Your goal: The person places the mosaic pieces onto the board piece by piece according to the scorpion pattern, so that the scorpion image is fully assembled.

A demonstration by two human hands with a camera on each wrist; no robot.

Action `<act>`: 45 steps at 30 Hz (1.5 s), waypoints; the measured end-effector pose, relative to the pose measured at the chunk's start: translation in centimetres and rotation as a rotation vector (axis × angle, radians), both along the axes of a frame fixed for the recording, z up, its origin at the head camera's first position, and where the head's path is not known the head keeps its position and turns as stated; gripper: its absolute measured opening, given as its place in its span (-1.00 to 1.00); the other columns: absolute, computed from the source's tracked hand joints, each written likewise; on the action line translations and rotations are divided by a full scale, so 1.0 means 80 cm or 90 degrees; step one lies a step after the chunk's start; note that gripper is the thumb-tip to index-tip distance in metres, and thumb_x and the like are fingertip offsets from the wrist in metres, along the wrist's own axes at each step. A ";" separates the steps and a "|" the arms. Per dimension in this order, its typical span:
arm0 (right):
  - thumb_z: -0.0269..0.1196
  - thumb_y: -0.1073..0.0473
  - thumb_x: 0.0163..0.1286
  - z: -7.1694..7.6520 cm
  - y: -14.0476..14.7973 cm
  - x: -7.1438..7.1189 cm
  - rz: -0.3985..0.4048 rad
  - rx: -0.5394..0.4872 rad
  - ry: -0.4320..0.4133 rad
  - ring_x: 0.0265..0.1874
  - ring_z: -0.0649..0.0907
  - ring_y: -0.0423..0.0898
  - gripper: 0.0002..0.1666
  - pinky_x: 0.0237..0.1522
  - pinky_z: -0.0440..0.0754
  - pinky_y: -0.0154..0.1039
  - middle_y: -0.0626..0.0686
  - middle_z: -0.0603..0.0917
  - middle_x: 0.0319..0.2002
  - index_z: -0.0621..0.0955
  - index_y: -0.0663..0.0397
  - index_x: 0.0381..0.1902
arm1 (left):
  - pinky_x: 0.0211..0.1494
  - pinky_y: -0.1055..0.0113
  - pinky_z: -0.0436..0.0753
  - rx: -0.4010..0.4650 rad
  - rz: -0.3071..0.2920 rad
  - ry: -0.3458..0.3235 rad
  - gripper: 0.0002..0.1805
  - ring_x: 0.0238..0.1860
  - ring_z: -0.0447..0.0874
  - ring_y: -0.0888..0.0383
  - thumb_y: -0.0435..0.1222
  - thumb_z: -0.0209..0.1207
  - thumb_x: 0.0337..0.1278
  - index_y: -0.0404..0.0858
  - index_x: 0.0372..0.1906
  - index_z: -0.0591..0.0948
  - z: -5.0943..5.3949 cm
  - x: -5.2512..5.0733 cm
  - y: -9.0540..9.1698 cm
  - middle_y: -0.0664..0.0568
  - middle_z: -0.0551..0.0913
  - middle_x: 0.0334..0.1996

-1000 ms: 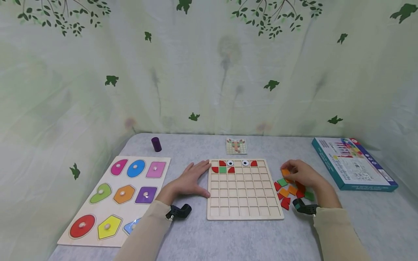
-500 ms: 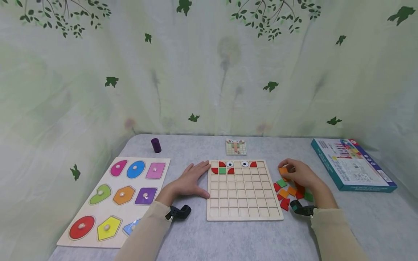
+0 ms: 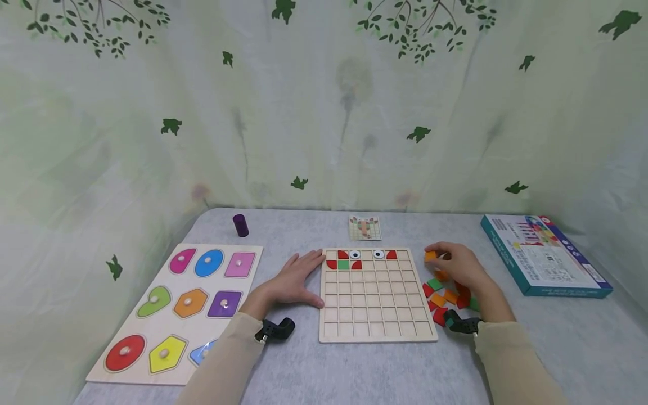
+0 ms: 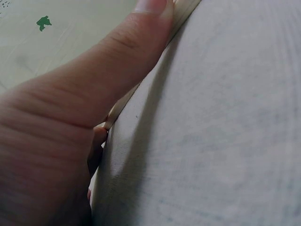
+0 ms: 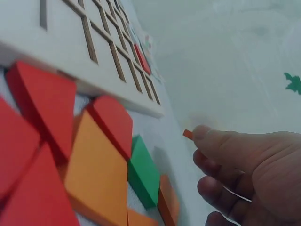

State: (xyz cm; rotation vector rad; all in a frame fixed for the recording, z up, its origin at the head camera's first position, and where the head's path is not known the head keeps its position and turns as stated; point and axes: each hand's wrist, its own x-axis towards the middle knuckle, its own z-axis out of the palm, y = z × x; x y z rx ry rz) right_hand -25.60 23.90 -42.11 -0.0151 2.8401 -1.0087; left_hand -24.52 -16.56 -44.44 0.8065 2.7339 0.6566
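A wooden grid board lies flat in the middle of the table. Along its far rows sit red quarter-round pieces, a green square and two eye pieces. My left hand rests at the board's left edge, fingers spread, the thumb touching its side. To the right of the board, my right hand pinches an orange square tile between thumb and fingertips, raised above the loose pieces. Beneath it lies a heap of red, orange and green tiles.
A peg puzzle board with several coloured shapes fills the left side. Behind it stands a dark purple cylinder. A small pattern card lies beyond the grid board, and a teal-edged box at the right rear.
My right hand has lifted a little and moved left toward the board, with the orange tile in its fingers. The left hand stays at the board's edge.
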 end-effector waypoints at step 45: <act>0.29 0.21 0.38 -0.013 -0.115 0.001 0.135 -0.115 0.053 -0.40 0.53 -0.07 -0.72 -0.34 0.52 -0.26 0.05 0.63 -0.26 0.63 -0.05 0.04 | 0.66 -0.14 -0.22 0.007 -0.009 0.005 0.25 0.64 -0.12 -0.06 0.21 0.46 -0.15 -0.23 0.59 0.10 0.001 0.000 -0.001 -0.06 0.02 0.62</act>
